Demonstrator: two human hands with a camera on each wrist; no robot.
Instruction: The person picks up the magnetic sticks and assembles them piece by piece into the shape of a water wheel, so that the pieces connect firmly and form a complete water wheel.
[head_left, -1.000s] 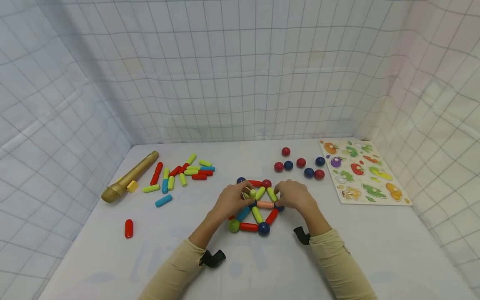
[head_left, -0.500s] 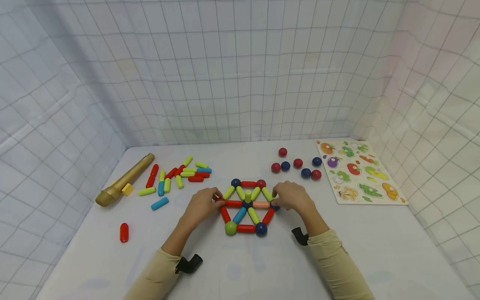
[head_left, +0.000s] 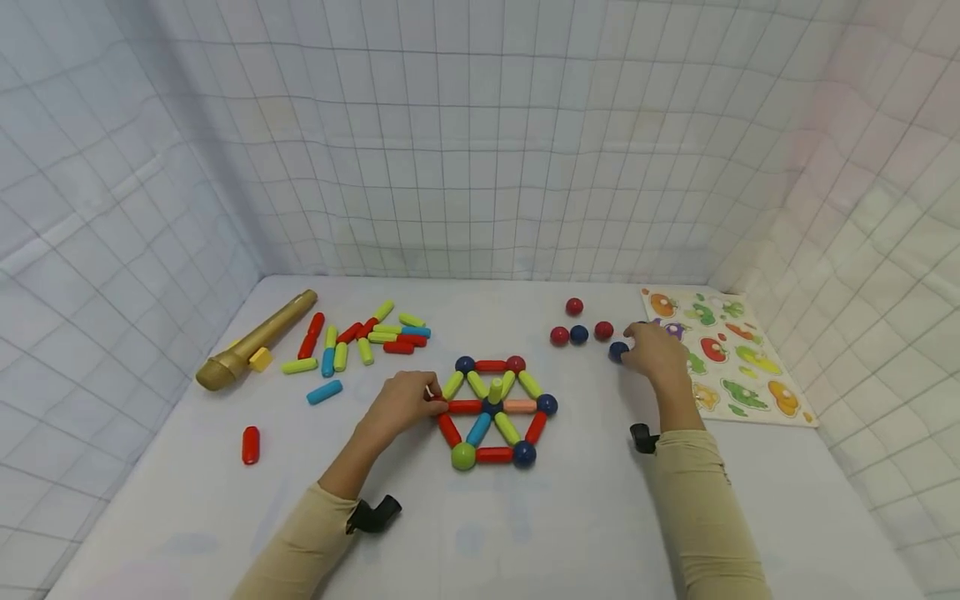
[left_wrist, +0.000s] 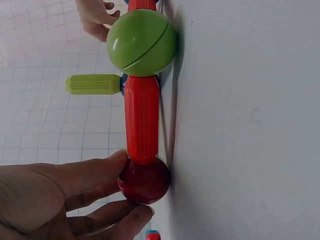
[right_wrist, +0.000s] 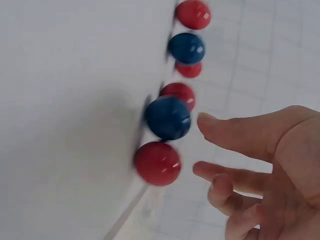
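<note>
My left hand (head_left: 403, 404) pinches a dark red ball (left_wrist: 144, 182) at the left corner of a flat hexagon of balls and coloured rods. The hexagon's rim has a green ball (head_left: 463, 456), a red ball (head_left: 515, 364) and several blue balls, with rods meeting at a blue centre ball. From that centre a yellow-green rod (head_left: 496, 388) stands upright. My right hand (head_left: 658, 358) reaches over the loose balls at the right, its thumb and fingers spread apart. In the right wrist view a blue ball (right_wrist: 169, 118) and a red ball (right_wrist: 159, 164) lie just before its fingertips.
Loose red, blue and yellow-green rods (head_left: 367, 329) lie at the back left, beside a golden microphone-shaped thing (head_left: 258, 340) and a yellow block (head_left: 261, 359). A vegetable puzzle board (head_left: 742, 375) lies at the right. White gridded cloth (head_left: 480, 150) walls the table's back and sides.
My left hand has moved from the hexagon's middle to its left corner ball. My right hand has left the right corner and moved right to the loose balls.
</note>
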